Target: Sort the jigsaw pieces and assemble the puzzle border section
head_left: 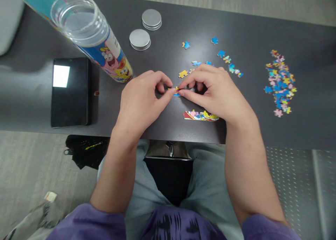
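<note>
Both hands meet over the dark table around a small puzzle piece [176, 92], partly covered by fingertips. My left hand [147, 100] pinches its left side between thumb and fingers. On its right side, my right hand [214, 89] grips with thumb and index finger, the other fingers curled. Just below lies a joined strip of pieces [201, 115], its right end near my right wrist. A yellow piece [183, 74] and other loose pieces sit beyond the fingers, some partly hidden by my right hand.
A pile of puzzle pieces [280, 82] lies at the right. At the left stand a clear-topped cartoon tube [112, 57] and a second tube [39, 3] behind it. A black tablet [70, 100] lies nearby. Two round silver lids [140, 38] [151, 18] are at the back.
</note>
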`<state>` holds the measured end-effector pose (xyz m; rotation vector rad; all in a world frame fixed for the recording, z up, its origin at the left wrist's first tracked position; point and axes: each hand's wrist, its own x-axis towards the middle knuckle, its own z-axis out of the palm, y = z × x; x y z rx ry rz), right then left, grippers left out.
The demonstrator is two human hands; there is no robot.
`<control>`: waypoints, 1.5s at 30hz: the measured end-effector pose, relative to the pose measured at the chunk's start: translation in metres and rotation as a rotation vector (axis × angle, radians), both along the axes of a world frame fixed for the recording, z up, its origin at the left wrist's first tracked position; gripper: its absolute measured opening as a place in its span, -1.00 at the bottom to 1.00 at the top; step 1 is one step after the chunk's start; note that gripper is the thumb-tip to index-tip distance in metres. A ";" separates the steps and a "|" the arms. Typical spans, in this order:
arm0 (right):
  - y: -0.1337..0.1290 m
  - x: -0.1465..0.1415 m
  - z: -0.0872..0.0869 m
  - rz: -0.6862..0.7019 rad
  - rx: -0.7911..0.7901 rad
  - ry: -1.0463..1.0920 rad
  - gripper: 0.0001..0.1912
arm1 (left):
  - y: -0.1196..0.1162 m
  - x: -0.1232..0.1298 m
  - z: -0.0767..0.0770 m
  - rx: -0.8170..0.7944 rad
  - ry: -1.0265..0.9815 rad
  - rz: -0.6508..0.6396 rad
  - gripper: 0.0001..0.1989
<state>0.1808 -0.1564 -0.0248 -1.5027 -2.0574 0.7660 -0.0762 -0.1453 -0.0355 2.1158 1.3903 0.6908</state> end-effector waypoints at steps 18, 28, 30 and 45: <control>0.004 0.009 -0.022 -0.049 0.227 -0.166 -0.65 | 0.006 -0.030 0.003 -0.073 -0.114 -0.252 -0.74; 0.003 0.005 -0.015 -0.034 0.188 -0.047 -0.82 | 0.007 -0.030 0.002 -0.061 -0.126 -0.257 -0.77; 0.002 0.006 -0.014 -0.017 0.164 -0.051 -0.81 | 0.007 -0.029 0.001 -0.064 -0.125 -0.247 -0.76; -0.002 0.004 -0.008 -0.014 0.137 -0.032 -0.81 | 0.009 -0.028 0.002 -0.065 -0.126 -0.237 -0.80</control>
